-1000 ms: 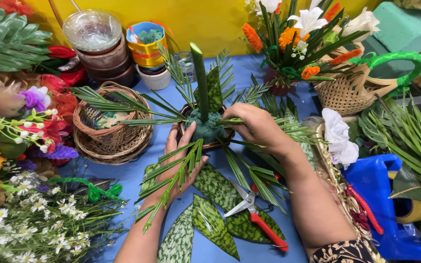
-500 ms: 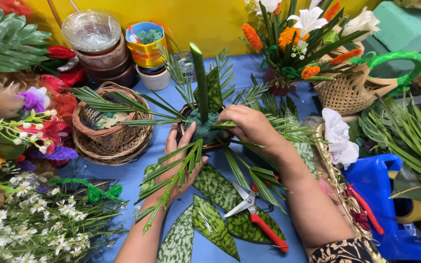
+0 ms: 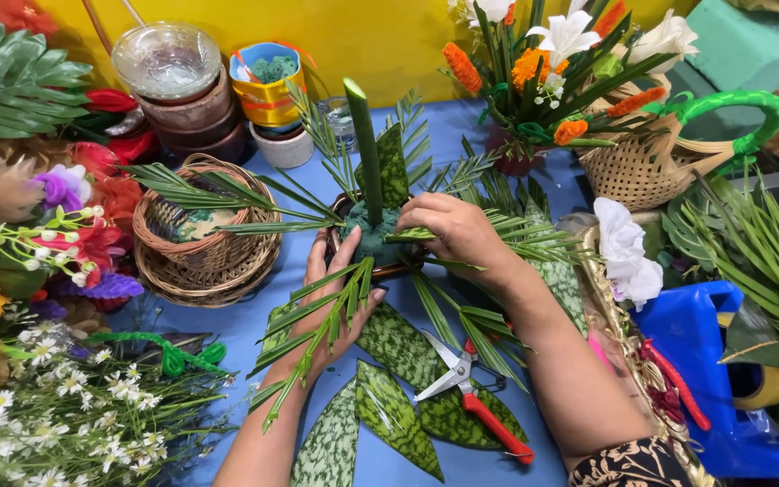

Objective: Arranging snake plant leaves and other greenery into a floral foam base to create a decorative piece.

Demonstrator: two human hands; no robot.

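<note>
**Palm fronds going into the foam**

Right hand (image 3: pixel 457 230) pinches a palm frond (image 3: pixel 516 230) at its stem, tip at the green foam block (image 3: pixel 373 239) mid-tabletop (image 3: pixel 227 320). Left hand (image 3: pixel 335 298), fingers spread, props another frond (image 3: pixel 317 316) from below. Fronds look light, springy, thin: best gripped low on the stem. Foam prob. crumbly.

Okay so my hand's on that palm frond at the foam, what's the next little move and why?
Probably push the frond stem a bit deeper into the green foam. The right hand grips it at the foam's edge while the left hand steadies the bowl's front under other fronds.
</note>
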